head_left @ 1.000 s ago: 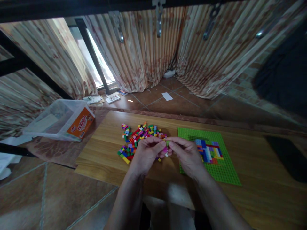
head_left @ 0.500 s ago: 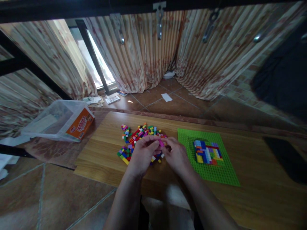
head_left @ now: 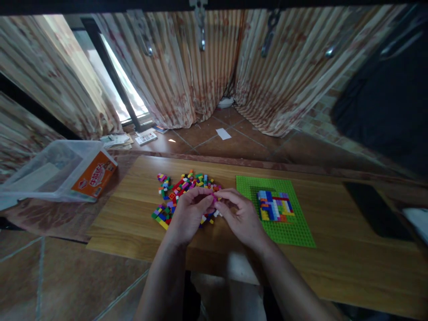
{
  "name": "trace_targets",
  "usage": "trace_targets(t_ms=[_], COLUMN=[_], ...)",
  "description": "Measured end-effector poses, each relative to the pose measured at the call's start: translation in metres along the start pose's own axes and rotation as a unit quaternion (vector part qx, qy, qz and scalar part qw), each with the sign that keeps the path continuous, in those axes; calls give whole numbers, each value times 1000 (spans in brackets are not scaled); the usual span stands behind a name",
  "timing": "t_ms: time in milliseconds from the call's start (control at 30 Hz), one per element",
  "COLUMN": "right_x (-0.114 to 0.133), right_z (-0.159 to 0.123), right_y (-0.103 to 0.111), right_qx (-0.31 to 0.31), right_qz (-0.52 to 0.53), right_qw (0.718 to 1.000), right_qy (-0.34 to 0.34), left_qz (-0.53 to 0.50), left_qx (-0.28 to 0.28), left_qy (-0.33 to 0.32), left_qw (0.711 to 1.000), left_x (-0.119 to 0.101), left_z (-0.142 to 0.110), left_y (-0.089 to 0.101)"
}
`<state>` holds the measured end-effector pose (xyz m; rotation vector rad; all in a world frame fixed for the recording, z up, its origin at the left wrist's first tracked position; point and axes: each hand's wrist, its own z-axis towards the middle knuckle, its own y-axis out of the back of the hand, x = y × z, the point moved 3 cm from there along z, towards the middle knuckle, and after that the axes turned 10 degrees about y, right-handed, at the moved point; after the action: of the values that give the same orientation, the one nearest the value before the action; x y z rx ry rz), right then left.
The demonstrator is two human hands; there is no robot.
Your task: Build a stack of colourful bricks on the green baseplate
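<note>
A small magenta toy brick (head_left: 214,198) is pinched between the fingertips of both my hands, mostly covered by them; whether it is one piece or more I cannot tell. My left hand (head_left: 190,211) grips it from the left, with thumb and fingers closed. From the right, my right hand (head_left: 242,216) closes thumb and forefinger on it. Beneath and behind the hands lies a loose pile of coloured bricks (head_left: 182,185). Right of my right hand, a block of joined bricks (head_left: 274,206) sits on a green studded baseplate (head_left: 297,232).
The wooden table (head_left: 123,214) carries all of this. A clear plastic bin (head_left: 60,194) with an orange label stands at the left. Toward the right end lies a dark flat object (head_left: 374,209). Beyond the table are striped curtains (head_left: 187,80) and papers on the tiled floor.
The view has turned slightly right, so the scene sits farther left. Both hands remain together on the magenta brick, the right fingers having shifted a little around it.
</note>
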<state>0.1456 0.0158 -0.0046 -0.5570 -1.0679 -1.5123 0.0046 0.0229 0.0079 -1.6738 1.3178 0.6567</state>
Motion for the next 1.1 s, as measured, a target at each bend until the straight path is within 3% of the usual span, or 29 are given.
trace_targets(t_ms=[333,533,633,800,1100], right_x=[5,3,1,5,10], right_z=[-4,-5,-5,-5,-6], right_y=[6,8,10,16,34], right_qx=[-45,-82,-67,-24,-22], right_qz=[-59,-35,-27,-75,-141], right_qw=[995,996,997,996,989], right_qy=[61,13,3,48,49], left_qz=[-10,26,28,37,55], left_qx=[-12,13,23,25,44], left_qy=[3,1,0,-8,7], left_qw=[1000,1000,999,999,997], left_x=[5,5,4,3,8], left_z=[3,3,2,2,1], left_y=[-7,-9,-10,-9,-21])
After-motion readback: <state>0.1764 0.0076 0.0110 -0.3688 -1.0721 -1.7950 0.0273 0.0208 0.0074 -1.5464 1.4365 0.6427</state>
